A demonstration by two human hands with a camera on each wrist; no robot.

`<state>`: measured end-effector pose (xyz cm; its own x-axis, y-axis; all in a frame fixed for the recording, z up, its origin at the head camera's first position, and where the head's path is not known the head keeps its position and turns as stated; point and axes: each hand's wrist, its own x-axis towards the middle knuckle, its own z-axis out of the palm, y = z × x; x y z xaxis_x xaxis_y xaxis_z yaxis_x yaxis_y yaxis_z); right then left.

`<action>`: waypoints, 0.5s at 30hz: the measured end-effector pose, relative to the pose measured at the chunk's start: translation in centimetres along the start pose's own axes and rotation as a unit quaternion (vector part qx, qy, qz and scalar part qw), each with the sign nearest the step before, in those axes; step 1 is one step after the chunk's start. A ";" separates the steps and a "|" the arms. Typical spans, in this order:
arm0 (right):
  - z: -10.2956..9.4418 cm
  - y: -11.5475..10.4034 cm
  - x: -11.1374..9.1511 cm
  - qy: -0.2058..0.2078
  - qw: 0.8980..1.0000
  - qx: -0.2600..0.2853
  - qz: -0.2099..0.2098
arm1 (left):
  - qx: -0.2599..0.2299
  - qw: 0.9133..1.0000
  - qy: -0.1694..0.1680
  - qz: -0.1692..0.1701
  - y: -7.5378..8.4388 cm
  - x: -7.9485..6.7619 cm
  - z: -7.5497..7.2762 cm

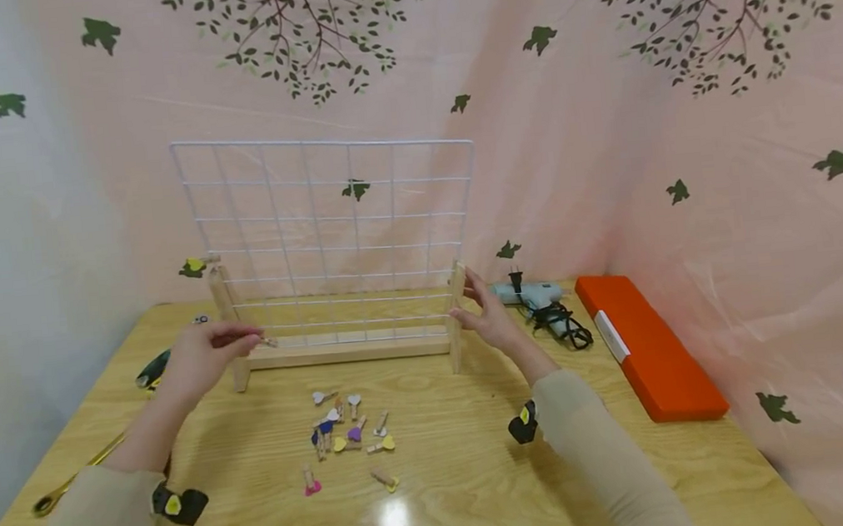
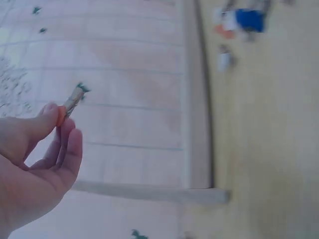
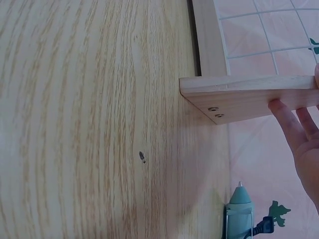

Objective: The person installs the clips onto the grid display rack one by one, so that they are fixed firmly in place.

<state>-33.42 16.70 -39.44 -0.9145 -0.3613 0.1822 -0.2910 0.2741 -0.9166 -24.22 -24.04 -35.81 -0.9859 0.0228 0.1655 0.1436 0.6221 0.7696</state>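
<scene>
Between the thumb and fingers of my left hand [image 2: 47, 154] is a small wooden clothespin [image 2: 73, 101] with an orange decoration at the pinched end. In the head view this hand [image 1: 200, 357] is before the left post [image 1: 223, 301] of a wooden stand holding a white wire grid [image 1: 335, 220]. My right hand [image 1: 492, 317] grips the stand's right post [image 1: 458, 318]; in the right wrist view its fingertips [image 3: 281, 112] touch the post's outer face. A clothespin with a yellow decoration [image 1: 197, 264] is at the left post's top. Several decorated clothespins [image 1: 347, 443] lie before the stand.
A light-blue glue gun [image 1: 533, 293] with a coiled black cord lies right of the stand, beside an orange-red box [image 1: 650, 347]. At the left are a gold-coloured wrench [image 1: 79, 475] and a dark-handled tool [image 1: 152, 370]. A printed curtain [image 1: 533, 161] hangs behind the table.
</scene>
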 end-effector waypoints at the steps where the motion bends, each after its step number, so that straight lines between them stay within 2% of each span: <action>1: 0.0 0.0 0.0 0.000 1.000 0.002 -0.001 | -0.007 1.000 0.024 -0.001 0.4 0.2 -0.7; 3: 0.0 0.1 0.0 0.000 1.000 0.004 -0.002 | -0.028 0.996 0.087 -0.004 1.1 0.9 -2.0; 6: -0.1 0.2 0.0 0.001 1.000 0.011 -0.007 | -0.085 0.980 0.180 -0.025 1.8 2.3 -3.6; 8: -0.2 0.2 0.0 0.002 1.000 0.016 -0.010 | -0.122 0.963 0.235 -0.049 2.1 3.2 -4.5; 10: -0.2 0.3 0.0 0.002 1.000 0.020 -0.013 | -0.163 0.945 0.272 -0.073 2.3 4.0 -5.3; 13: -0.1 0.3 0.1 -0.002 1.000 0.020 -0.012 | -0.228 0.914 0.323 -0.092 2.3 5.1 -6.2; 15: 0.0 0.4 0.1 -0.004 1.000 0.018 -0.012 | -0.259 0.897 0.344 -0.103 2.2 5.6 -6.7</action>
<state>-33.64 16.80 -39.73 -0.9049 -0.3748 0.2016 -0.3021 0.2323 -0.9245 -28.86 -27.72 -29.06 -0.7359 -0.6495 0.1912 0.1605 0.1070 0.9812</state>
